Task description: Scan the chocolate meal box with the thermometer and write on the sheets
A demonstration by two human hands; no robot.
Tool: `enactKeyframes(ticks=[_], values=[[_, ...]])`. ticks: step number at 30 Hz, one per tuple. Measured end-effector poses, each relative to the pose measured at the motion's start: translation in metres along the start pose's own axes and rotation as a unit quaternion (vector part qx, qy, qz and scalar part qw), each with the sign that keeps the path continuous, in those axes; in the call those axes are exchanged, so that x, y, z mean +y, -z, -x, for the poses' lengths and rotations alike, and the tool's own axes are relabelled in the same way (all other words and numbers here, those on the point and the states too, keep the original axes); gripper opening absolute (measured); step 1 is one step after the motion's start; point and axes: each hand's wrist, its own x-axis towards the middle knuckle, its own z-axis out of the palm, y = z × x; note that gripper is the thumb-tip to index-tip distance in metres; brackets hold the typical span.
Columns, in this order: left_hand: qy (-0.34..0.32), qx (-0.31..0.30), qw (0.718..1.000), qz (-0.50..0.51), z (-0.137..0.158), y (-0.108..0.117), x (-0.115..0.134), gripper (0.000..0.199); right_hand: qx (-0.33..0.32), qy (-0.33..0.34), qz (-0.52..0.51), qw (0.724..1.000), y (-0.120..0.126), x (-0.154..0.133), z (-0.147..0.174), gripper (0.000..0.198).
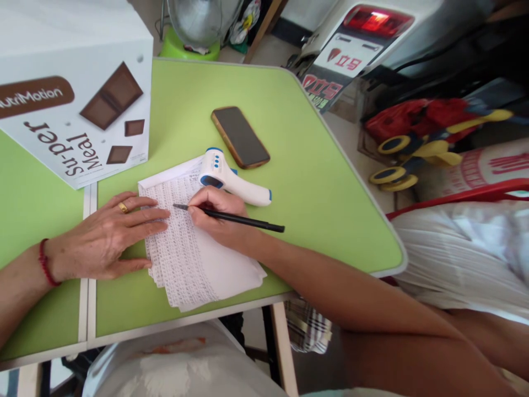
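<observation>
My left hand lies flat with its fingers spread, fingertips on the left edge of the handwritten paper sheets. A gold ring and a red bracelet are on it. In my right hand is a black pen, pinched near its tip, which points left at the written lines. The right hand rests on the paper. Just beyond it lies a white and blue infrared thermometer, partly over the top of the sheets. Farther back, a phone in a brown case lies with its screen dark.
A large white carton stands at the back left of the green table. A metal strip crosses the tabletop on the left. Beyond the right edge are a white vehicle tail with a red light, yellow-handled scissors and white cloth.
</observation>
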Motion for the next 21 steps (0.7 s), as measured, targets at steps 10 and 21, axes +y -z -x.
enactKeyframes(ticks=[10, 21], values=[[0.003, -0.001, 1.0, 0.003, -0.0003, -0.0002, 0.0001, 0.049, -0.001, -0.007, -0.007, 1.0, 0.0003, -0.0001, -0.0002, 0.008], [-0.001, -0.001, 1.0, 0.003, 0.0002, 0.0002, -0.0008, 0.049, -0.007, -0.013, 0.007, 1.0, 0.0024, -0.0003, -0.0006, 0.007]])
